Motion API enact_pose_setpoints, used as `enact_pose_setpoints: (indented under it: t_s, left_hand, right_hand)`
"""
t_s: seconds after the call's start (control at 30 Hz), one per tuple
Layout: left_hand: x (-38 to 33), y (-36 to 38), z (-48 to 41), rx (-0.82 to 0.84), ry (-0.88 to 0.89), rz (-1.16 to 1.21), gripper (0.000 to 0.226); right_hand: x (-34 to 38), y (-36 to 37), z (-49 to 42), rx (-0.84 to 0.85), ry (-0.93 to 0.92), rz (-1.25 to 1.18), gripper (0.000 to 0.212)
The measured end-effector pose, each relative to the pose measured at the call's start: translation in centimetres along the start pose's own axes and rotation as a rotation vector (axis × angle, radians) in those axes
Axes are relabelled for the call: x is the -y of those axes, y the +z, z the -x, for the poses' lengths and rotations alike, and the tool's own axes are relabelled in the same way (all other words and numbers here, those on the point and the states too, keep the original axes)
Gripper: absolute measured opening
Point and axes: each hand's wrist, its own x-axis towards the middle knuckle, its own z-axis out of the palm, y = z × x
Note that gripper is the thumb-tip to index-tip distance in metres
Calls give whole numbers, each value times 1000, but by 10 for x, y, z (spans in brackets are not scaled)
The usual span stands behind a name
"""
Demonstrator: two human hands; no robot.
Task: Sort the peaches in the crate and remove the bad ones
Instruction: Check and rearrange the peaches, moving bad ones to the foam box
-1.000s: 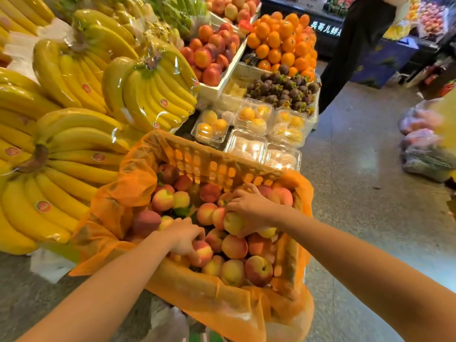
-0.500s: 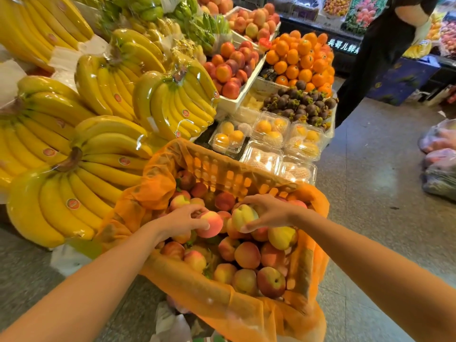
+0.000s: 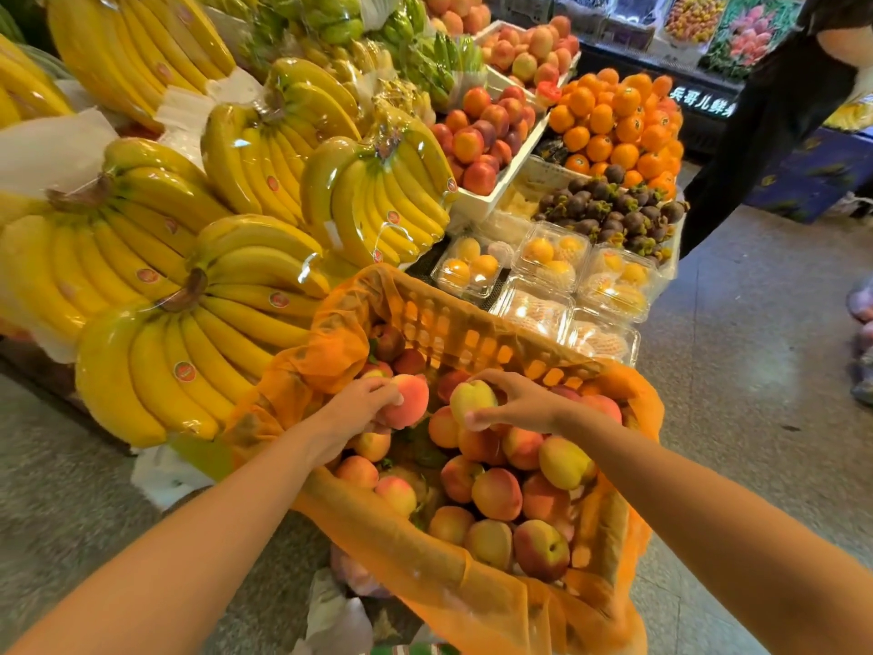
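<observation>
Two peaches were held up off the pile at once: the left hand (image 3: 359, 408) had its fingers curled round a pink-red peach (image 3: 410, 398) at the centre of the frame; the right hand (image 3: 524, 404) pinched a yellow-green peach (image 3: 472, 399) just beside it, thumb below and fingers over the top; both fruits hung above the far half of the crate (image 3: 472, 333), whose orange mesh liner (image 3: 425, 550) spilled over the rim at lower centre; the remaining peaches (image 3: 496, 494) lay heaped inside.

The likeliest trouble was bruising: too hard a squeeze during inspection could mark sound fruit; the two held peaches sat close enough to knock together; a slip from the lighter right-hand pinch would drop that fruit onto those below and mix it back in unjudged; the loose liner could also snag a wrist on the way out.

Round red stickers (image 3: 184, 371) dotted the bananas (image 3: 226, 323) at left, their lettering too small to read; a lit sign (image 3: 704, 104) at upper right read "兵哥儿鲜", the rest cut off by a person in dark clothing (image 3: 765, 134).
</observation>
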Motion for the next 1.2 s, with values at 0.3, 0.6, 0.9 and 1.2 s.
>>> enact_pose_setpoints:
  t_s: [0.3, 0.6, 0.9, 1.2]
  left_hand:
    - [-8, -1, 6, -50, -4, 478, 25]
    - [-1, -6, 5, -39, 0, 476, 16]
    - [-2, -13, 5, -17, 75, 487, 52]
    - [-5, -7, 10, -211, 306, -129, 57]
  right_hand:
    - [10, 10, -24, -33, 28, 16, 64]
    - [16, 20, -37, -45, 7, -86, 60]
    - [16, 12, -23, -175, -191, -356, 55]
    - [21, 17, -11, -290, -362, -188, 61]
